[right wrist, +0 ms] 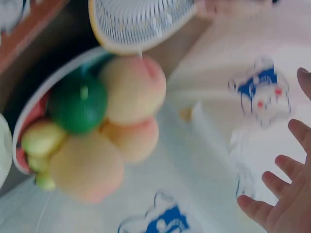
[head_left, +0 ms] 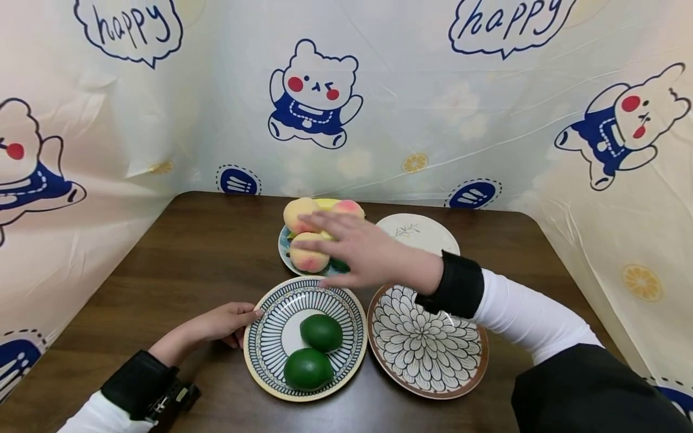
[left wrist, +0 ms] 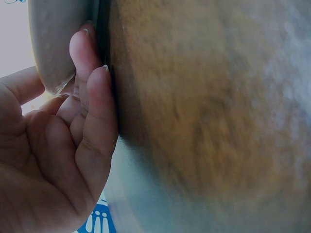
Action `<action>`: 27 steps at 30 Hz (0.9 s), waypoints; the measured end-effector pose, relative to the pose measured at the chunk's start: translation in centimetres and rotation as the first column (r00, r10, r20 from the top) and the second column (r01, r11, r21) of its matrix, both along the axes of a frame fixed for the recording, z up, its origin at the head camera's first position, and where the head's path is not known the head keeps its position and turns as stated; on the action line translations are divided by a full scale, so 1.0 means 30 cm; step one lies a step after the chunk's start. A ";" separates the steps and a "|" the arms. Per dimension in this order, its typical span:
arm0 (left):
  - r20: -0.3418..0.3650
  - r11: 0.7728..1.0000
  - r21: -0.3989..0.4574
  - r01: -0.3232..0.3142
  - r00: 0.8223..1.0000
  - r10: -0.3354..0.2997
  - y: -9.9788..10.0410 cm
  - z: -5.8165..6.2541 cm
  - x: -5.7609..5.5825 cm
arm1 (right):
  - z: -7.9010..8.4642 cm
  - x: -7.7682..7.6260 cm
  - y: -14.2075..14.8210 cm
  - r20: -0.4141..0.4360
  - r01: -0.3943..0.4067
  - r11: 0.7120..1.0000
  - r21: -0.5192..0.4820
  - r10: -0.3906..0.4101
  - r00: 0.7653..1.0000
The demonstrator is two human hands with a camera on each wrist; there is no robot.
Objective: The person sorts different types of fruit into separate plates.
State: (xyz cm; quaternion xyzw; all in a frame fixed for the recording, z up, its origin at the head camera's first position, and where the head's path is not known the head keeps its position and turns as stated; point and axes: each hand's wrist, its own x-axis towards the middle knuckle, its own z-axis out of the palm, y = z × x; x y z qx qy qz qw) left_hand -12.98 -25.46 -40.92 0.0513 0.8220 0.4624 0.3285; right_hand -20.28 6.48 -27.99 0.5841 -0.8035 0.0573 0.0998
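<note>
My left hand (head_left: 219,325) pinches the left rim of a patterned plate (head_left: 289,334), thumb on top and fingers underneath, as the left wrist view shows. Two dark green, lime-like fruits (head_left: 321,332) lie on that plate. With fingers spread and straight, my right hand (head_left: 373,249) hovers over a bowl (head_left: 284,243) of fruit and holds nothing. Peaches (head_left: 310,252), a dark green fruit (right wrist: 77,104) and small yellow-green fruits (right wrist: 43,138) fill the bowl. The right hand hides part of it in the head view; the right wrist view is blurred.
A brown-rimmed plate with a petal pattern (head_left: 428,343) stands right of the held plate, nearly touching it. Behind it is a white plate (head_left: 419,231), partly covered by the right arm. A printed cloth (head_left: 400,108) surrounds the brown wooden table (head_left: 178,264).
</note>
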 end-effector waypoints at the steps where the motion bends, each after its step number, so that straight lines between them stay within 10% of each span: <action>1: -0.002 1.000 0.001 -0.001 1.000 0.001 0.001 -0.003 0.002 | 0.012 -0.016 0.008 0.001 0.020 1.000 -0.019 -0.020 1.000; 8: -0.014 1.000 0.003 0.009 1.000 -0.009 -0.002 -0.008 -0.001 | 0.013 -0.093 0.051 0.027 0.154 0.988 -0.021 -0.153 0.988; 27: 0.002 1.000 0.014 0.006 1.000 -0.006 0.001 -0.006 -0.003 | -0.207 -0.168 0.059 0.135 0.239 0.967 0.089 -0.249 0.959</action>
